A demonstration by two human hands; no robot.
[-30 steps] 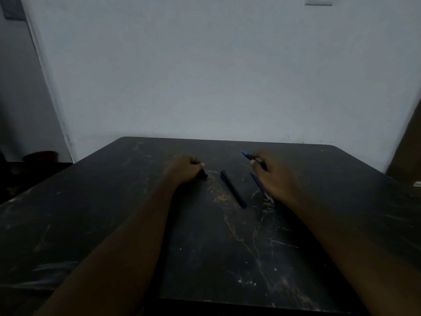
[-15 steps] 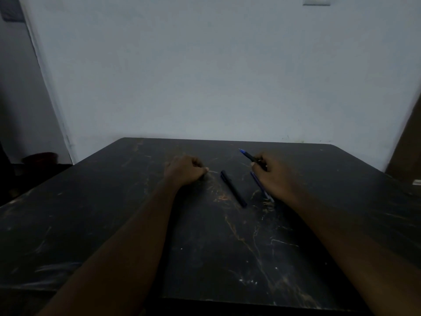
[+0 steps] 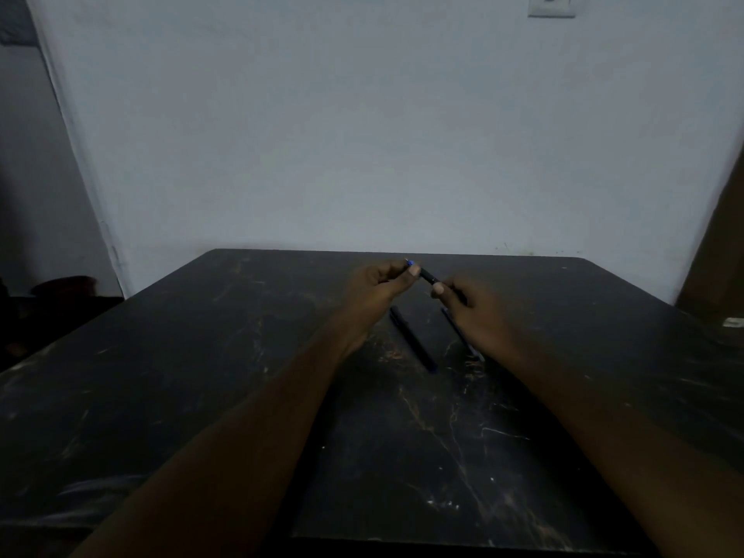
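Both my hands are raised over the far middle of the dark scratched table (image 3: 201, 376). Between them is a blue-tipped pen (image 3: 427, 276). My right hand (image 3: 473, 312) grips its barrel, and my left hand (image 3: 378, 285) pinches it near the blue tip. Whether the left hand also holds a cap is hidden. Below the hands, a dark pen (image 3: 412, 339) lies on the table. A blue pen (image 3: 459, 332) lies to its right, partly hidden under my right hand.
A pale wall stands right behind the table's far edge, with a light switch (image 3: 551, 5) high up. A brown panel (image 3: 720, 267) leans at the right. The room is dim.
My left hand has lifted off the table and come right to the pen's tip. My right hand has raised the pen toward the left. The two pens on the table have not moved.
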